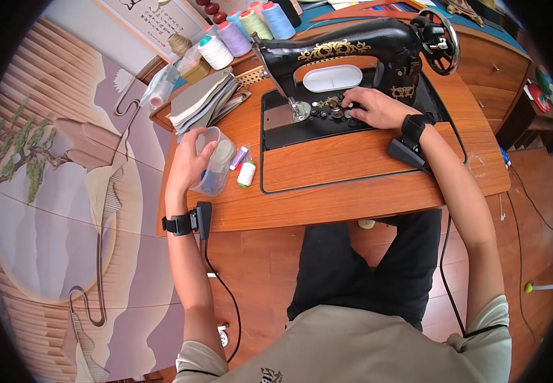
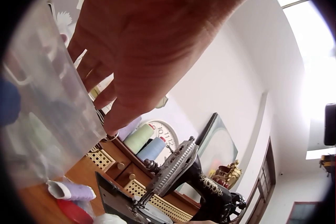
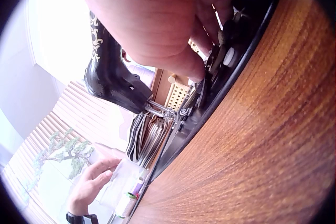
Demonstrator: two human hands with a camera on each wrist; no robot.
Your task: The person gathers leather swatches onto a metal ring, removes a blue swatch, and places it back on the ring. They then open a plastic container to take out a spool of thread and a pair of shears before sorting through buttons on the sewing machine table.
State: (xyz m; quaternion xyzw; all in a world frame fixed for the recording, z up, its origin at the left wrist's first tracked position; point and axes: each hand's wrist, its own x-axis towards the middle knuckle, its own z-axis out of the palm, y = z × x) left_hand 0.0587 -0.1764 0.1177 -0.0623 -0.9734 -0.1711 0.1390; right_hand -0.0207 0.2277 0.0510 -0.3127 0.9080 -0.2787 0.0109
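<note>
My left hand (image 1: 192, 159) holds a clear plastic tub (image 1: 224, 156) that leans at the table's left side, thumb near its rim. Something blue shows through the tub's wall near its base. Over the black bed of a sewing machine (image 1: 346, 48), my right hand (image 1: 378, 108) reaches down among several dark and pale buttons (image 1: 336, 112). Its thumb and forefinger stand apart, fingertips right at the buttons. A white button (image 3: 229, 56) lies by those fingers in the right wrist view. Beside the tub are a purple thread spool (image 1: 240, 157) and a white thread spool (image 1: 246, 173).
A white oval dish (image 1: 332, 78) sits behind the buttons, under the machine's arm. Stacked cloth or papers (image 1: 206, 99) lie at the table's back left. Large thread cones (image 1: 233, 39) stand behind them. The machine's handwheel (image 1: 441, 41) rises at the right.
</note>
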